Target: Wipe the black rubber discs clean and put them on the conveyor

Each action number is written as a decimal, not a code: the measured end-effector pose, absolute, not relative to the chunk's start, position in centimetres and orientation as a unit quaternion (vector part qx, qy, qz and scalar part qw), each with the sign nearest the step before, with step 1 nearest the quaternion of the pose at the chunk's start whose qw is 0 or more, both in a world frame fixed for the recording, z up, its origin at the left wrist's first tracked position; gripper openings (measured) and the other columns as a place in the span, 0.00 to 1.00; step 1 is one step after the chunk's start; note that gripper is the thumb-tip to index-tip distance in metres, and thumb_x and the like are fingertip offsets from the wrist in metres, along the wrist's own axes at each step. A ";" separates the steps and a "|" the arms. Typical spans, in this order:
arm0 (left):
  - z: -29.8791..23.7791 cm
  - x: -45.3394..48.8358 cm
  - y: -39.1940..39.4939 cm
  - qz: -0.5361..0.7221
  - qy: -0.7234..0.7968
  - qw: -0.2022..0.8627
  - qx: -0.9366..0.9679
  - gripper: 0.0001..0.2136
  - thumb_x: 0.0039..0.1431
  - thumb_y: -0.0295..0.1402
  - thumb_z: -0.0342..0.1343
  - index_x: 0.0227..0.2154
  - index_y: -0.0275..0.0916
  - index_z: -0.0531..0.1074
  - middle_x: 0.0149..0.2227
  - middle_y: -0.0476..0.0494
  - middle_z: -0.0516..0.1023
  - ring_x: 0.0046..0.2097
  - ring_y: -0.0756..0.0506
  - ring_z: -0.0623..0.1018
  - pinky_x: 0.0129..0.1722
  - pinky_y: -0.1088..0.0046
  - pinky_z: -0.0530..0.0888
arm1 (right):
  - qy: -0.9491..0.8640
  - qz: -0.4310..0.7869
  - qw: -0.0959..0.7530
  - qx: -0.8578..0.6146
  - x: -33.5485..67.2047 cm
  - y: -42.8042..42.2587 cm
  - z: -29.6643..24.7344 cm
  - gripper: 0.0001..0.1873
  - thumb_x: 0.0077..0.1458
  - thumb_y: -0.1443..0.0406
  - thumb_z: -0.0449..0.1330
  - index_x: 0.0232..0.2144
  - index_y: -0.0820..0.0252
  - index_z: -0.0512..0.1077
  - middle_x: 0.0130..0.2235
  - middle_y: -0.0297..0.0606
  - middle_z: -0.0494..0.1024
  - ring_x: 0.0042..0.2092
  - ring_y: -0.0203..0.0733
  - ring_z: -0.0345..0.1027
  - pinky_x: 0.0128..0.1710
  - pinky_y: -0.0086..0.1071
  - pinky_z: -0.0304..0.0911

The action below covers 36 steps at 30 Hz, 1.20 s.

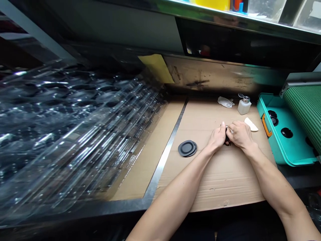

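Two hands work at the middle of a cardboard sheet (213, 187). The left hand (217, 137) and the right hand (239, 135) are both curled inward, fingers pinched together on a small dark part (227, 136) held between them just above the sheet. The fingers hide most of it, so its form cannot be confirmed. Neither hand is released. A stacked pair of black oval discs (187, 148) lies on the sheet near the left hand, not touching it. A cream-coloured pad (251, 124) lies just beside the right hand. Farther back stand a pump dispenser bottle (244, 106) and a crumpled white wipe (225, 102). A teal tray (265, 113) sits to the right, and stacked clear plastic trays (75, 127) fill the left side. Progress: one part is in hand and the discs lie unhandled; the extent of work done cannot be determined.
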<state>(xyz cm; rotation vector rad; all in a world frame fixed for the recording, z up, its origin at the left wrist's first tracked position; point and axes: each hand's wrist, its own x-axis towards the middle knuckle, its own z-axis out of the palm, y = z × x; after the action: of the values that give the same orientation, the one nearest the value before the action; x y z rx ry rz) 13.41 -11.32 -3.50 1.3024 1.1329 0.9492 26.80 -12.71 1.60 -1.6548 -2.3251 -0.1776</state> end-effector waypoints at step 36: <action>-1.3 12.2 -10.4 0.467 0.340 0.783 0.230 0.26 0.71 0.41 0.32 0.39 0.30 0.73 0.29 0.34 0.79 0.24 0.47 0.76 0.21 0.75 0.70 | -0.745 -0.012 0.325 -0.582 28.4 -11.6 0.5 0.13 0.65 0.61 0.55 0.32 0.57 0.76 0.35 0.39 0.79 0.39 0.42 0.69 0.39 0.34 0.56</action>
<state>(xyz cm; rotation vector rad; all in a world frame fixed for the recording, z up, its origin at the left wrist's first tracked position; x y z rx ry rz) 12.25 -10.36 -1.31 0.4967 0.7328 1.0077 28.43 -11.59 0.54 -1.5259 -1.9546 -0.0324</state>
